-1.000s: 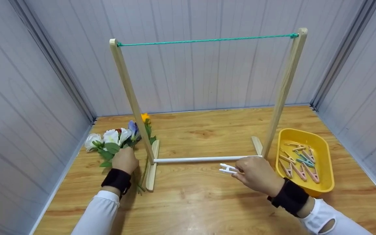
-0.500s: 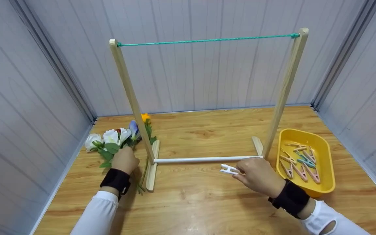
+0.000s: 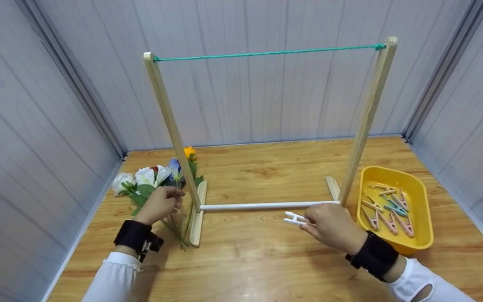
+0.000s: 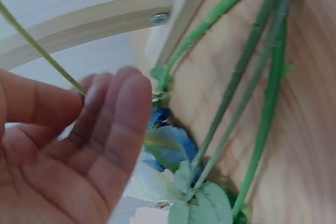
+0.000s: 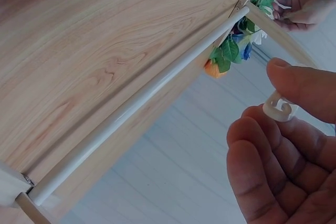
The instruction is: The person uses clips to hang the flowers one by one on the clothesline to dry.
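A white clothes peg sits pinched between the thumb and fingers of the right hand, its prongs sticking out toward the left, just in front of the white rod at the foot of the wooden drying frame. The left hand is at the frame's left foot, its thumb and fingers closed on a thin green stem of the blue flower, which lifts off the bunch of artificial flowers lying left of the frame. More green stems lie on the wood beside that hand. Right of the frame stands a yellow tray holding pink, tan and teal pegs. A green cord runs between the tops of the frame's two posts. The frame stands on a wood-grain worktop, enclosed on three sides by pale grey panelled walls. Both wrists wear black bands over white sleeves.
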`<state>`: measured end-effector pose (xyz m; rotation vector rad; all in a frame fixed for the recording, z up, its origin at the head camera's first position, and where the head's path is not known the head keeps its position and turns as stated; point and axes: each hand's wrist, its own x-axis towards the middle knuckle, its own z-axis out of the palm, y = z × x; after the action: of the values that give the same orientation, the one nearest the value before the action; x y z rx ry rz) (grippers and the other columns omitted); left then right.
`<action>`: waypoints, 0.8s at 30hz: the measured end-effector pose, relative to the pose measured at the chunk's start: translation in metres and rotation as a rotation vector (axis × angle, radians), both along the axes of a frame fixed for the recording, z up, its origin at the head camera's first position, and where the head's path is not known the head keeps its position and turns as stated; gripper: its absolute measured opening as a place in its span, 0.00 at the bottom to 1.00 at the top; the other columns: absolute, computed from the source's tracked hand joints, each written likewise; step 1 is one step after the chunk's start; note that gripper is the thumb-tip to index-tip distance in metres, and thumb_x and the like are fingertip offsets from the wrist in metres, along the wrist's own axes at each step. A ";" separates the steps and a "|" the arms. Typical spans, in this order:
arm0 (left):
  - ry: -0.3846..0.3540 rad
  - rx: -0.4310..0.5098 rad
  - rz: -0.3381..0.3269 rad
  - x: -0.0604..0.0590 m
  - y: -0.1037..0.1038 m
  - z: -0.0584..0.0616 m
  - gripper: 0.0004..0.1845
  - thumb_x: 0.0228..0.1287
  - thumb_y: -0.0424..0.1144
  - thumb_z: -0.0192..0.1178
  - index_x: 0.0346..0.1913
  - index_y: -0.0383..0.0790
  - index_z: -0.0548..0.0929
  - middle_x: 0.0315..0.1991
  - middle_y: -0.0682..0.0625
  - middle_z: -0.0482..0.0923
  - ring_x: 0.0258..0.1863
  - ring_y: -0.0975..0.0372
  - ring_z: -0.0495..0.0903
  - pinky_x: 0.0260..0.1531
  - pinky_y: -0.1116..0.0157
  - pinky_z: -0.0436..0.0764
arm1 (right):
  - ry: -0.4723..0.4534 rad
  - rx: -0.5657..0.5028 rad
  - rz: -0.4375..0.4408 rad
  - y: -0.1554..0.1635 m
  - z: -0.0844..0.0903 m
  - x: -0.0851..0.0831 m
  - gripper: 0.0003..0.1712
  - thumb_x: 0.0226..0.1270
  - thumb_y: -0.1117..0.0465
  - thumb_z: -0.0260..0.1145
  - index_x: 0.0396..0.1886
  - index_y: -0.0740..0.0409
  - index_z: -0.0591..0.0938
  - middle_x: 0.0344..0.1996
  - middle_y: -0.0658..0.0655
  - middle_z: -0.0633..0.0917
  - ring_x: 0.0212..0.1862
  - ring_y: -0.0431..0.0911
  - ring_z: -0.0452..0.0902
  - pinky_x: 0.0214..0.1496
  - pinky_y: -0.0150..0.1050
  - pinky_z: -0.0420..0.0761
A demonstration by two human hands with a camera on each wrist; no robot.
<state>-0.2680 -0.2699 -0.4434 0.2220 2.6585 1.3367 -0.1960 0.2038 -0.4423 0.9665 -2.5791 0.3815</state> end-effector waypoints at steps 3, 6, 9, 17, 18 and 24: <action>0.091 0.007 -0.016 0.003 -0.001 0.006 0.20 0.82 0.26 0.49 0.69 0.22 0.78 0.55 0.29 0.82 0.52 0.43 0.85 0.49 0.53 0.87 | -0.009 0.003 -0.013 -0.001 0.001 0.000 0.16 0.65 0.58 0.82 0.26 0.53 0.81 0.20 0.45 0.77 0.24 0.36 0.65 0.26 0.33 0.67; 0.227 -0.019 0.007 0.005 -0.001 0.013 0.19 0.84 0.31 0.53 0.69 0.25 0.79 0.55 0.31 0.85 0.56 0.41 0.85 0.52 0.53 0.87 | -0.005 0.004 -0.012 -0.001 0.002 0.000 0.17 0.64 0.58 0.82 0.26 0.53 0.81 0.20 0.46 0.78 0.24 0.36 0.66 0.26 0.33 0.67; 0.393 -0.060 0.049 0.006 0.002 0.018 0.18 0.87 0.33 0.52 0.67 0.26 0.81 0.50 0.33 0.87 0.47 0.46 0.86 0.47 0.57 0.84 | 0.007 0.006 -0.002 -0.002 0.005 -0.001 0.16 0.65 0.59 0.82 0.26 0.54 0.81 0.20 0.46 0.78 0.23 0.35 0.65 0.25 0.33 0.67; 0.871 -0.187 0.104 0.007 0.010 0.028 0.13 0.87 0.28 0.48 0.51 0.26 0.84 0.34 0.38 0.79 0.28 0.57 0.73 0.32 0.59 0.73 | 0.052 -0.028 0.047 -0.005 0.019 -0.005 0.13 0.66 0.61 0.81 0.29 0.57 0.84 0.19 0.47 0.77 0.23 0.34 0.62 0.24 0.31 0.65; 0.911 -0.184 0.108 0.007 0.011 0.030 0.12 0.86 0.27 0.48 0.51 0.26 0.83 0.34 0.38 0.78 0.28 0.57 0.72 0.31 0.60 0.72 | 0.056 -0.037 0.055 -0.006 0.021 -0.005 0.13 0.67 0.61 0.81 0.28 0.57 0.83 0.19 0.47 0.77 0.23 0.34 0.61 0.24 0.31 0.65; 1.022 -0.079 0.124 0.010 0.023 0.041 0.11 0.84 0.24 0.48 0.48 0.25 0.82 0.39 0.36 0.74 0.30 0.58 0.69 0.33 0.64 0.68 | 0.058 -0.064 0.087 -0.013 0.039 -0.006 0.13 0.67 0.64 0.80 0.28 0.57 0.83 0.18 0.48 0.76 0.23 0.33 0.59 0.25 0.31 0.64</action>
<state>-0.2580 -0.2468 -0.4021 0.9718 3.5594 1.3837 -0.2021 0.1908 -0.4037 1.0532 -2.4638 0.4501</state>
